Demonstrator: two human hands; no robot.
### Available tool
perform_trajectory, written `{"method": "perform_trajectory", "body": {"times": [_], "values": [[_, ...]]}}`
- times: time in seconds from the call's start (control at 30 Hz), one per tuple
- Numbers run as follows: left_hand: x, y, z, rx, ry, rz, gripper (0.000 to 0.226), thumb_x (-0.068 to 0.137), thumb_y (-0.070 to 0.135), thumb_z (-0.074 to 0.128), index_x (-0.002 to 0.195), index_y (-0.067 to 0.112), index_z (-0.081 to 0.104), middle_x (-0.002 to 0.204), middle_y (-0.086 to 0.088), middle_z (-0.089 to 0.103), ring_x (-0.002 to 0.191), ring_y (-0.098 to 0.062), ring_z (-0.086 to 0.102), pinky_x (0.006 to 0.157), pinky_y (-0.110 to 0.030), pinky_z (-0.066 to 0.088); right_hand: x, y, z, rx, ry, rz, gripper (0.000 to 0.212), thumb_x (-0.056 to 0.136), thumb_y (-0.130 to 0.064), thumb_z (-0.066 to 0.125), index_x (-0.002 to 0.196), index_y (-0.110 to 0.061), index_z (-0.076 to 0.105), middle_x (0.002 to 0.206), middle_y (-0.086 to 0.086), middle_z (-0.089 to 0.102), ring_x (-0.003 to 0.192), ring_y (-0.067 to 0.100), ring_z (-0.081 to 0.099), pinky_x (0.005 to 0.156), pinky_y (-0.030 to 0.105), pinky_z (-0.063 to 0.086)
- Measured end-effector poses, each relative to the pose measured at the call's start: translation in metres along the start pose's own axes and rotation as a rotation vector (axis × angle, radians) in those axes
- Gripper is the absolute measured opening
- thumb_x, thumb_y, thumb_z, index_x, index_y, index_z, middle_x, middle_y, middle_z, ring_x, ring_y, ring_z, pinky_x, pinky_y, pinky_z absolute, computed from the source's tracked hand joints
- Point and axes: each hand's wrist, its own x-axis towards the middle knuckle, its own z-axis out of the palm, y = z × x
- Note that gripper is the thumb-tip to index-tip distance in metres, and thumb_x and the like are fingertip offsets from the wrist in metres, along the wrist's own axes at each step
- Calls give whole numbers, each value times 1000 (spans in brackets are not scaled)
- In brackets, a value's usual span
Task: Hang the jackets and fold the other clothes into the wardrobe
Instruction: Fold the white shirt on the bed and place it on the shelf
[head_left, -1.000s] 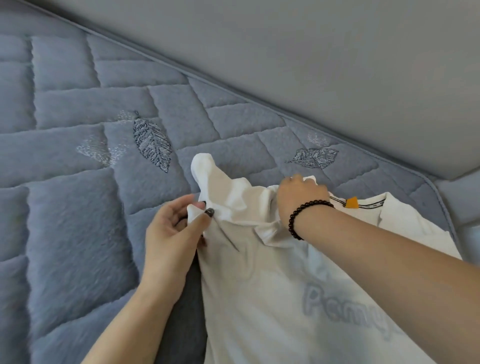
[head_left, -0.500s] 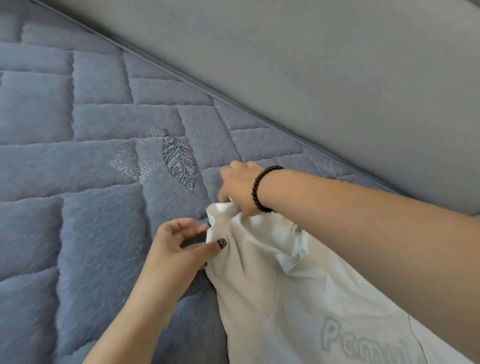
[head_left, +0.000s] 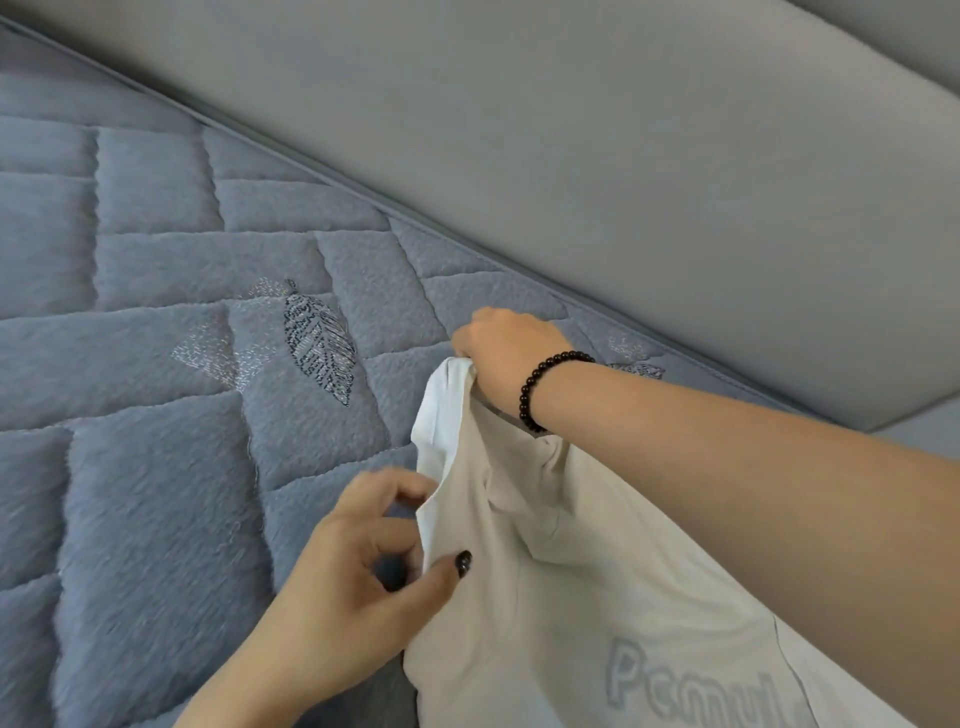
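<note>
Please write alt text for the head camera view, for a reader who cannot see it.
Two bare hands hold a white T-shirt over a grey-blue quilted bed cover: the right hand, with a black bead bracelet, grips its top edge, and the left hand pinches its side edge. Pale lettering shows on the shirt.

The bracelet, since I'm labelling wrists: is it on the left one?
No, the black bead bracelet sits on the right hand's wrist; that hand grips the white shirt.

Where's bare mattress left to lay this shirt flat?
Free: the quilted mattress left of the left hand, around the embroidered leaf, up to the grey headboard. Crowded: lower right, where the white shirt and right hand lie.
</note>
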Motion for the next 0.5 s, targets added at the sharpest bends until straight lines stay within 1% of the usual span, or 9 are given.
{"method": "perform_trajectory", "body": {"times": [0.07, 0.13, 0.23, 0.3, 0.37, 0.4, 0.43, 0.47, 0.5], "values": [[0, 7, -3, -32, 58, 150, 35, 76, 32, 65, 49, 14, 51, 126, 11, 57, 123, -17, 53, 100, -24, 39, 5, -2, -2, 72, -8, 32, 19, 79, 4, 49, 88, -9, 59, 94, 8, 58, 86, 30, 58, 67, 33, 43], [-1, 13, -7, -43, 81, 256, 34, 77, 22, 61, 48, 9, 48, 137, 4, 52, 125, -16, 53, 98, -22, 39, 10, -5, -7, 216, -6, 65, 28, 74, 8, 53, 89, -10, 68, 91, 10, 67, 86, 29, 64, 70, 32, 52], [-2, 21, -14, -73, 124, 325, 36, 77, 15, 58, 46, 4, 44, 124, -2, 61, 108, -20, 63, 85, -27, 45, 16, -18, -15, 470, 82, 39, 23, 73, 6, 61, 81, -11, 73, 77, 2, 67, 76, 19, 65, 73, 31, 55], [-2, 21, -18, -53, 183, 326, 34, 77, 16, 57, 47, 4, 45, 115, -6, 60, 105, -22, 62, 84, -28, 45, 20, -29, -19, 579, 130, -8, 16, 73, 0, 68, 80, -12, 75, 77, 0, 69, 68, 11, 61, 71, 26, 54], [0, 18, -28, -16, 225, 214, 31, 72, 24, 59, 48, 8, 49, 118, -4, 57, 114, -16, 58, 90, -22, 45, 23, -38, -20, 629, 110, -54, 14, 73, -3, 69, 78, -15, 72, 85, -1, 72, 68, 7, 58, 71, 24, 52], [0, 16, -34, -24, 222, 118, 30, 69, 29, 60, 47, 11, 50, 118, 1, 58, 112, -11, 60, 87, -22, 48, 24, -40, -20, 641, 75, -71, 13, 74, -4, 67, 78, -17, 70, 89, -2, 71, 73, 8, 58, 73, 24, 51], [-1, 12, -41, -58, 178, 16, 31, 65, 34, 61, 47, 12, 49, 114, 6, 62, 100, -8, 64, 77, -25, 52, 25, -42, -18, 626, 32, -83, 13, 76, -5, 65, 77, -18, 67, 91, -3, 70, 80, 10, 59, 75, 23, 50], [-3, 9, -47, -97, 91, -80, 31, 62, 36, 61, 48, 12, 47, 103, 8, 66, 80, -10, 65, 63, -28, 53, 26, -42, -17, 581, -13, -91, 13, 78, -6, 63, 77, -20, 66, 89, -5, 68, 86, 12, 60, 76, 22, 48], [-5, 6, -52, -109, -15, -163, 30, 61, 37, 62, 52, 14, 45, 86, 8, 66, 62, -12, 57, 53, -29, 46, 25, -41, -15, 524, -61, -101, 13, 80, -7, 62, 77, -20, 66, 83, -8, 66, 89, 12, 61, 76, 20, 47]]}}
